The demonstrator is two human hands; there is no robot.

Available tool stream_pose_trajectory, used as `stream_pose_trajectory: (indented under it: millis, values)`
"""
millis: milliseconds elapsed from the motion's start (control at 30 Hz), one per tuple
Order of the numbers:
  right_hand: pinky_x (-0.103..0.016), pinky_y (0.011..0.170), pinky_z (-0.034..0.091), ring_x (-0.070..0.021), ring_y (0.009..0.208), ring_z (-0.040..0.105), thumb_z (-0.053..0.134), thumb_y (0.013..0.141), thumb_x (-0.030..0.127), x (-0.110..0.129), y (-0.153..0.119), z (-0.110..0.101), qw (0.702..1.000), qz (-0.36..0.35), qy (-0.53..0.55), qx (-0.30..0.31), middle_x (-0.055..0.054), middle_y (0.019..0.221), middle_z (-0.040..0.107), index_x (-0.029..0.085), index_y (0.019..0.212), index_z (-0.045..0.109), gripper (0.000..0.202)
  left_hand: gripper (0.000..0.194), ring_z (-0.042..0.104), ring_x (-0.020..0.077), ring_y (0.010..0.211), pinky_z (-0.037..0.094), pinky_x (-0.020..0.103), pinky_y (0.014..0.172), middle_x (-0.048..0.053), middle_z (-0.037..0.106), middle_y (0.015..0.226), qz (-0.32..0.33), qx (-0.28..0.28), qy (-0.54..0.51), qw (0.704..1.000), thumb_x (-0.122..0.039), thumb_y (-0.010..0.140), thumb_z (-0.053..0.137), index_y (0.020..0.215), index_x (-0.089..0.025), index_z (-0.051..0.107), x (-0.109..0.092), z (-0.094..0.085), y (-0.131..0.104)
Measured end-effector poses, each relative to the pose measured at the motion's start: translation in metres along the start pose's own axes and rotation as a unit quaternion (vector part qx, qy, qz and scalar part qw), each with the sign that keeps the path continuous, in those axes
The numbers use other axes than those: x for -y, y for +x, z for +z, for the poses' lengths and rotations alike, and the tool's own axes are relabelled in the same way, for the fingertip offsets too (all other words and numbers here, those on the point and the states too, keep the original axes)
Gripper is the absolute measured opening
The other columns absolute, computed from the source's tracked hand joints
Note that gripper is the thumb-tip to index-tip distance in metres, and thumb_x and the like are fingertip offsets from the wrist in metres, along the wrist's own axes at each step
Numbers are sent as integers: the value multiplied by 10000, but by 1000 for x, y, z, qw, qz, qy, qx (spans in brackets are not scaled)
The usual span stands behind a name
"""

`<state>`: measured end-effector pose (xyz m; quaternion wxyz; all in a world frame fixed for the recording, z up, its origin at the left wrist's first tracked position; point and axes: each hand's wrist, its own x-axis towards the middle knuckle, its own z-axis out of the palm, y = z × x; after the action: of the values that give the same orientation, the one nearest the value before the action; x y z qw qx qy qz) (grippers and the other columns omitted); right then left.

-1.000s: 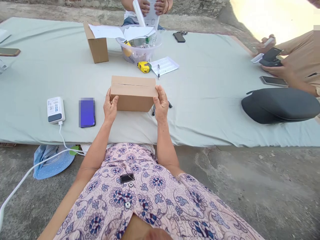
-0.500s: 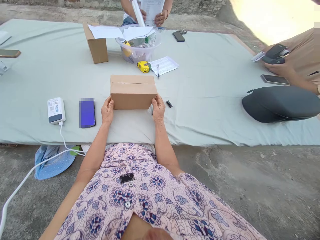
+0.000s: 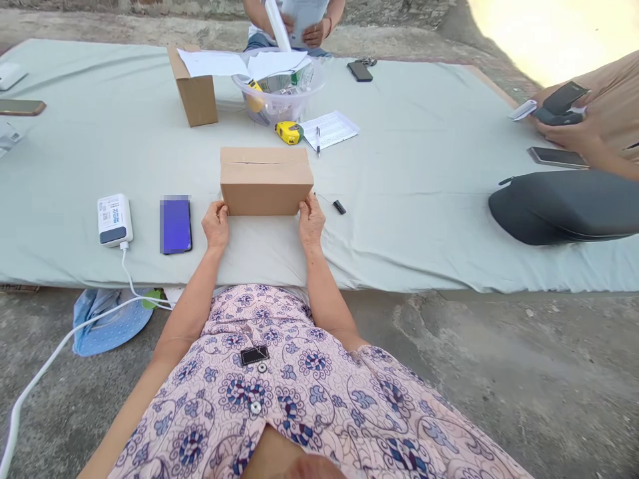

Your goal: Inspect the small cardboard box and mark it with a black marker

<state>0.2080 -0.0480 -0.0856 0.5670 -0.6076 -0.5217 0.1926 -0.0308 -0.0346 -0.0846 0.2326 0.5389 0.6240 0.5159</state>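
Observation:
A closed brown cardboard box (image 3: 267, 198) stands on the cloth-covered table in front of me, its top seam showing. At its lower left corner, my left hand (image 3: 215, 225) has the fingers curled in against the cardboard. My right hand (image 3: 311, 222) closes on the lower right corner, with some fingertips hidden behind the side. A small black cap-like piece (image 3: 339, 207) lies just right of my right hand. Left of my left hand is a phone (image 3: 176, 225) with a blue screen, beside a white power bank (image 3: 114, 219) with a cable plugged in.
Beyond the box are a yellow tape measure (image 3: 289, 132), a printed sheet (image 3: 335, 129) with a pen, a plastic basket (image 3: 287, 106) and an open carton (image 3: 201, 100). A black case (image 3: 564, 206) lies at right. Two other people are at the far side and right edge.
My hands have slid slightly down the box's sides toward its lower corners, fingers more curled. The box has hardly moved. The person opposite has shifted the papers.

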Motion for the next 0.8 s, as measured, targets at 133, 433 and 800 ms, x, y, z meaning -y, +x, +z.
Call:
stream_pose_trajectory:
  millis: [133,433,800]
  values:
    - [-387,1027,529,-202,1073,678,375,872,122,2,-2,-2,994,26,-98,38,-113,1191,746,156,1306,594,487,142,650,170,860,489,282,835,20,721,925,-12,0,-1,1000,-159,894,506,932,-214,632,-4,0,-2]
    - [-431,971,466,-260,1018,650,426,829,86,5,-3,-1,970,49,-233,47,-103,1083,759,201,1251,601,471,154,655,194,877,486,328,865,21,712,928,2,1,43,999,-98,857,514,890,-223,597,-5,0,-3]
    - [-441,1048,392,-254,1092,620,501,849,149,10,-3,-2,969,41,-243,24,-67,1084,771,221,1154,643,344,121,631,275,1013,431,457,1007,66,717,956,10,-23,104,994,-111,846,560,844,-229,588,-10,-3,-5]
